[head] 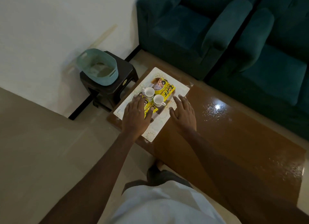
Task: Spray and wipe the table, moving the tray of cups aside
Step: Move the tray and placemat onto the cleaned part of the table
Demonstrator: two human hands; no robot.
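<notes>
**While both hands are open, the tray lies between them**

Because the tray [179, 88] sits at the left end of the table [234, 132] with its long axis running near to far, each hand flanks one long side. The left hand [136, 114] spreads flat over the near left part, above a yellow packet [164, 88] and beside two cups [149, 92]. The right hand [183, 114] lies flat at the right edge. Neither grips anything, and contact cannot be told. A two-handed lift or slide looks likeliest.
</notes>
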